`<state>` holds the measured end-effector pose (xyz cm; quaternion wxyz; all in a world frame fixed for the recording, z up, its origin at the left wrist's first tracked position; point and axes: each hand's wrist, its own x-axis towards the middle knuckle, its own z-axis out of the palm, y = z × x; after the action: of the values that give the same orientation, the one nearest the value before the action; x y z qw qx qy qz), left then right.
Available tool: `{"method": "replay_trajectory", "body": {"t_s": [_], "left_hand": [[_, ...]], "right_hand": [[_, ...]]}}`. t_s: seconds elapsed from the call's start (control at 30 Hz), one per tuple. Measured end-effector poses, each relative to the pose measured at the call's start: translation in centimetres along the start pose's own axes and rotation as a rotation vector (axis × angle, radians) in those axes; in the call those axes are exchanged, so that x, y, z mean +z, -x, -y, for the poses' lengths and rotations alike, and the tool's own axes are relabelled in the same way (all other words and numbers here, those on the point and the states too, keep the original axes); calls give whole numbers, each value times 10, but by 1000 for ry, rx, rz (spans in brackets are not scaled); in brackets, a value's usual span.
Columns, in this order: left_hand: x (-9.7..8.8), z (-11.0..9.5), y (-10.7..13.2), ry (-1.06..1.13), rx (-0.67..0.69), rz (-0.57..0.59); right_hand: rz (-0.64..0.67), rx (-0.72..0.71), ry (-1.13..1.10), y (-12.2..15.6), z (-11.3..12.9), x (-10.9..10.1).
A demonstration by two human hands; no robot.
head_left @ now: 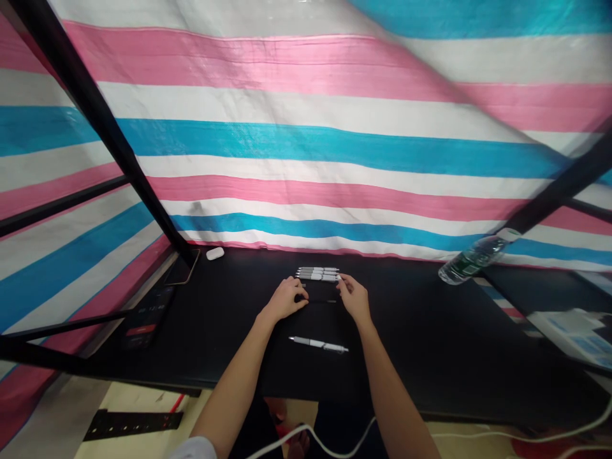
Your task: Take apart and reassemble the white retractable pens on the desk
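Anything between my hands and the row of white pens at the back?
Nothing visible does. The right hand sits at the right end of the row of white pens; the left hand is just short of it. The single pen lies nearer the body, behind both hands.

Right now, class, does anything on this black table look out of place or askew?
Yes. The water bottle at the far right is steeply tilted by the striped sheet instead of standing upright. One white pen lies alone near the person, apart from the neat row of pens farther back.
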<state>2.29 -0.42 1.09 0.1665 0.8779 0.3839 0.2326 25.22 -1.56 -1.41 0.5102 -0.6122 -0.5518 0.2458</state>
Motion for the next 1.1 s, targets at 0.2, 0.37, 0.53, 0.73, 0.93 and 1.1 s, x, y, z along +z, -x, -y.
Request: {"method": "replay_trajectory", "body": {"t_s": [0.2,0.37,0.53,0.73,0.93,1.1], "left_hand": [[-4,0,0,98,-48,-139],[0,13,0,39,-175,-291],[9,24,0,19,-212,-236],[10,21,-3,243,-255,-310],[11,13,-7,1090,-467,-338],[10,11,-9,1440,-608,-365]], "right_hand": [[3,-13,15,0,0,0],[4,-10,0,0,0,1],[21,32,-99,0,-1,3],[59,123,-320,-1,0,4],[72,234,-651,-2,16,-1],[54,380,-819,-7,12,-4]]}}
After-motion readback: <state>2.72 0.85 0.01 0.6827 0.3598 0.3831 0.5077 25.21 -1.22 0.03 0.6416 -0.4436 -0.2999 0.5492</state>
